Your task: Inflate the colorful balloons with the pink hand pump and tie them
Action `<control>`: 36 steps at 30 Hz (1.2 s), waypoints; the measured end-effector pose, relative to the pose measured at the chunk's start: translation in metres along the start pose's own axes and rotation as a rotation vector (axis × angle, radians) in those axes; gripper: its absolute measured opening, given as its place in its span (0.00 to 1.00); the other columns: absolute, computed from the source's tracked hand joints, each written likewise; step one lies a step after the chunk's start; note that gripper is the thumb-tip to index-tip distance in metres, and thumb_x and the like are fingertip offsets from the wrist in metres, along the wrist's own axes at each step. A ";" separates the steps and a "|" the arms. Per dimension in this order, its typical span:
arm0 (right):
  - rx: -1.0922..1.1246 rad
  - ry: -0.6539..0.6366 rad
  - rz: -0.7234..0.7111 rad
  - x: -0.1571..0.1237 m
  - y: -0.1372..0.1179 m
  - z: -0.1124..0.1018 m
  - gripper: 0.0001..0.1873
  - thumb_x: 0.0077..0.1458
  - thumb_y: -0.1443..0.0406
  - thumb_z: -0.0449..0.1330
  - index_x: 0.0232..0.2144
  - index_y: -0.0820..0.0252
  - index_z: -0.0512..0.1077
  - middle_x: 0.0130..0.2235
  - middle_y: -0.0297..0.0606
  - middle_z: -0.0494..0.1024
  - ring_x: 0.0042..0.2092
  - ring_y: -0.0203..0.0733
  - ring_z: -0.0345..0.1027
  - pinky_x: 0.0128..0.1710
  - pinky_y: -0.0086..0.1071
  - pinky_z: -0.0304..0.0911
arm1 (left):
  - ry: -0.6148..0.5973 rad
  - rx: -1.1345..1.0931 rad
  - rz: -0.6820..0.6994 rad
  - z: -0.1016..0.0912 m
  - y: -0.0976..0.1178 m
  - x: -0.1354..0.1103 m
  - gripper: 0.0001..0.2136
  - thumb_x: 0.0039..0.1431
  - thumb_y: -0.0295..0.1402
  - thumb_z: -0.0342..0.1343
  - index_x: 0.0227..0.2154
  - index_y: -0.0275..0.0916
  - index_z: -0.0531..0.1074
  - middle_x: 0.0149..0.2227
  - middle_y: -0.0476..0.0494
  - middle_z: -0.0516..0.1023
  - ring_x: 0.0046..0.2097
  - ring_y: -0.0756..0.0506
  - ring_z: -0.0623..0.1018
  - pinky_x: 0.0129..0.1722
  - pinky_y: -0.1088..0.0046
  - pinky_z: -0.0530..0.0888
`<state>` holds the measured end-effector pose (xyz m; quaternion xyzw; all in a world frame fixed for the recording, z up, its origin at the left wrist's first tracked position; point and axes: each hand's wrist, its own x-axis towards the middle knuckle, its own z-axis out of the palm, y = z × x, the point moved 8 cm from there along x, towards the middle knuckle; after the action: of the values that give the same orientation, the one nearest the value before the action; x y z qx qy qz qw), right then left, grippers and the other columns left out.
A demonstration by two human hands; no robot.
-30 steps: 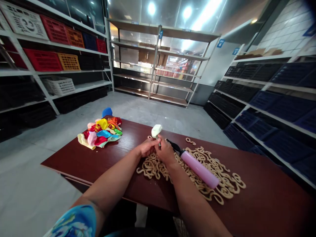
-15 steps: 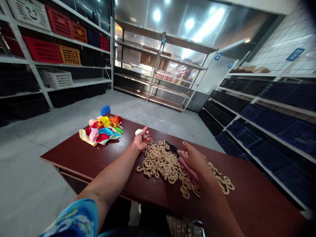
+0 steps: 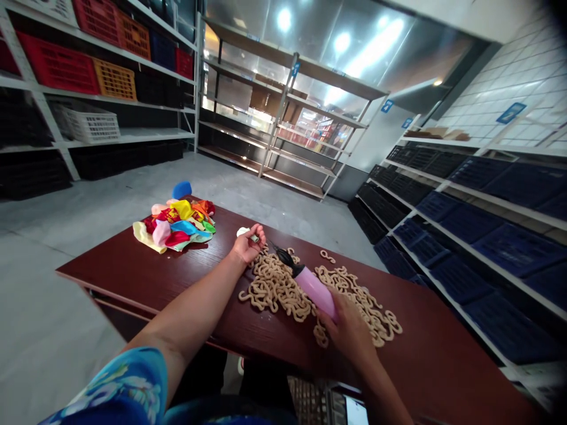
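Observation:
My left hand (image 3: 250,243) is turned palm up at the far side of the pile, its fingers curled round a small white and pale-green piece (image 3: 243,232), whose kind I cannot make out. My right hand (image 3: 348,324) grips a pink-bodied tool (image 3: 315,290) with a black tapered front and a thin tip. That tip points toward my left hand, close to its fingers. Under and beside the tool, many tan curly pieces (image 3: 277,283) lie in a loose pile. More tan curls (image 3: 354,295) are spread to the right, partly behind my right hand.
A heap of bright coloured cloth pieces (image 3: 177,227) lies at the table's left end. The dark red-brown table (image 3: 177,289) has a blue rounded object (image 3: 181,189) behind its far left edge. Shelving with crates (image 3: 57,65) stands left, dark blue bins (image 3: 469,212) right.
My right hand has closed on the pink tool, which lay among the curls, and lifted it with its tip toward my left hand. My left hand still holds the pale piece.

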<state>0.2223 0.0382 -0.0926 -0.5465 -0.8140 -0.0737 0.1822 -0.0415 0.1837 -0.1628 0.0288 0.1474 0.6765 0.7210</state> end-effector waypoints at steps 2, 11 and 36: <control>-0.004 0.030 -0.042 0.003 -0.016 -0.001 0.24 0.53 0.58 0.54 0.51 0.58 0.60 0.46 0.45 0.70 0.48 0.48 0.63 0.47 0.42 0.60 | 0.007 -0.005 0.002 0.000 0.000 -0.001 0.06 0.54 0.22 0.52 0.35 0.34 0.70 0.28 0.45 0.74 0.29 0.51 0.75 0.30 0.74 0.72; -0.018 0.051 -0.061 0.011 -0.024 0.006 0.23 0.53 0.60 0.53 0.51 0.56 0.59 0.47 0.44 0.69 0.48 0.50 0.62 0.48 0.45 0.59 | 0.000 -0.018 0.007 0.004 0.001 -0.001 0.05 0.55 0.23 0.51 0.34 0.34 0.69 0.26 0.46 0.72 0.26 0.52 0.73 0.29 0.75 0.71; -0.072 -0.152 -0.043 0.092 -0.055 0.024 0.25 0.46 0.59 0.58 0.48 0.55 0.63 0.43 0.41 0.70 0.43 0.44 0.63 0.42 0.34 0.54 | -0.012 -0.021 0.085 0.004 0.017 0.000 0.06 0.52 0.20 0.51 0.32 0.35 0.69 0.27 0.47 0.72 0.28 0.50 0.74 0.34 0.68 0.73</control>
<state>0.1357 0.1035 -0.0762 -0.5391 -0.8339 -0.0654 0.0984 -0.0567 0.1860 -0.1549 0.0315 0.1345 0.7079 0.6927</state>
